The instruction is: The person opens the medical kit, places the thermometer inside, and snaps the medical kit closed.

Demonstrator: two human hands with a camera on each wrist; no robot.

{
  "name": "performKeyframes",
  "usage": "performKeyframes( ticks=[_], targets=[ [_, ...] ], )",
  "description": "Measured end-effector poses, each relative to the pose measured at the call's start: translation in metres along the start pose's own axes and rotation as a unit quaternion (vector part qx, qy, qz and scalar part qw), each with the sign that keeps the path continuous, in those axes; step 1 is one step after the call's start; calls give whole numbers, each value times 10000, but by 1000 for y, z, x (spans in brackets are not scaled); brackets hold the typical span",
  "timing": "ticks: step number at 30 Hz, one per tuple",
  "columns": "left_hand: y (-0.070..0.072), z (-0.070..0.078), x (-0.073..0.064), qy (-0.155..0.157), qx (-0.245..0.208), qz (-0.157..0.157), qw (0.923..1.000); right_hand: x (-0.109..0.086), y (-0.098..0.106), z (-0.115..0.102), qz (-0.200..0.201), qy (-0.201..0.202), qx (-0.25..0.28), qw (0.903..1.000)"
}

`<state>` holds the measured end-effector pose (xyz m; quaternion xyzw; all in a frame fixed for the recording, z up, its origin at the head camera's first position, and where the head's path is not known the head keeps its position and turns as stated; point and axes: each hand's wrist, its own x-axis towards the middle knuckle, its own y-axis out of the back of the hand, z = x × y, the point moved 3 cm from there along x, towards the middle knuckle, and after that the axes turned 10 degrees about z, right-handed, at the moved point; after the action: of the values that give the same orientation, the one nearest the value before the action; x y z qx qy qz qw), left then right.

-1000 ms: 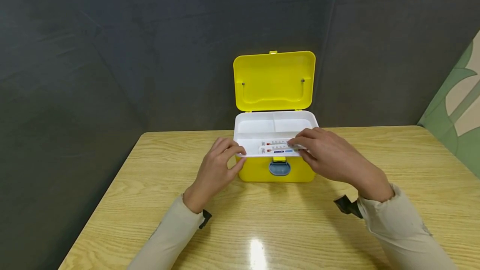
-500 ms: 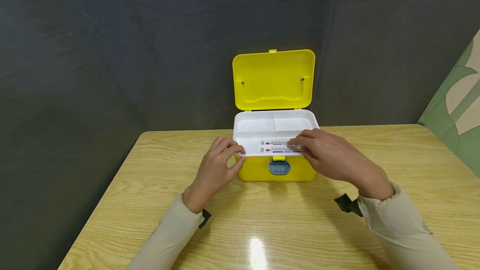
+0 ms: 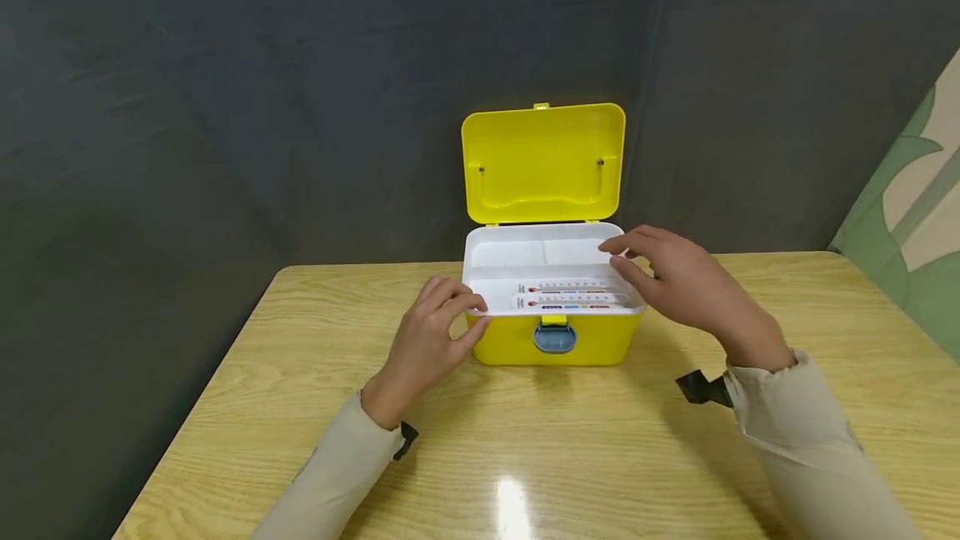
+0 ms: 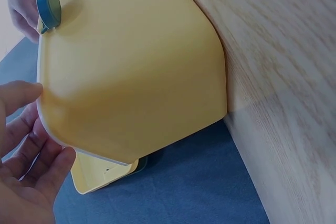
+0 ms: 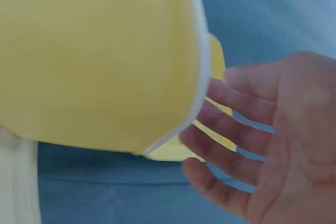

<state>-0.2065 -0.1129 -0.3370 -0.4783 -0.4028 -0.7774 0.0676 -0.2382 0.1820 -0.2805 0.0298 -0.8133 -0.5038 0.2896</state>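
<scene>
A yellow storage box [image 3: 504, 344] with its lid [image 3: 546, 165] raised stands on the table. Its white tray [image 3: 495, 292] has divided compartments. Two thermometers [image 3: 573, 296] with red bulbs and printed scales lie side by side in the front compartment, backed by white card. At the box's front left corner, my left hand [image 3: 429, 340] pinches the rim, thumb outside and forefinger over the edge. My right hand [image 3: 686, 286] hovers at the right rim with fingers loosely bent and nothing between them. In the right wrist view its fingers [image 5: 226, 129] are spread beside the white rim.
A grey-blue latch [image 3: 555, 338] hangs on the box's front. The wooden table [image 3: 585, 448] extends around the box, with its back edge close behind. A dark cloth wall [image 3: 360, 107] rises beyond, and a leaf-patterned panel [image 3: 911, 190] is at the right.
My right hand has let go of the thermometers and moved up and right, off the front compartment. The thermometers now lie fully in view. My left hand has stayed at the corner.
</scene>
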Motion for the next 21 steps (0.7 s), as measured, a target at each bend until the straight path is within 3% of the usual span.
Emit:
performKeyframes(
  ticks=[7,13,21],
  targets=[
    [-1,0,-1,-87,-12,149,9998,13,-6,34,441,-670,410,9959],
    [-1,1,-1,-77,1,141,9999,21,-19,61,466,-1370,673,9872],
    [-1,0,0,-88,11,156,9998,31,-36,87,282,-1779,1088,9776]
  ],
)
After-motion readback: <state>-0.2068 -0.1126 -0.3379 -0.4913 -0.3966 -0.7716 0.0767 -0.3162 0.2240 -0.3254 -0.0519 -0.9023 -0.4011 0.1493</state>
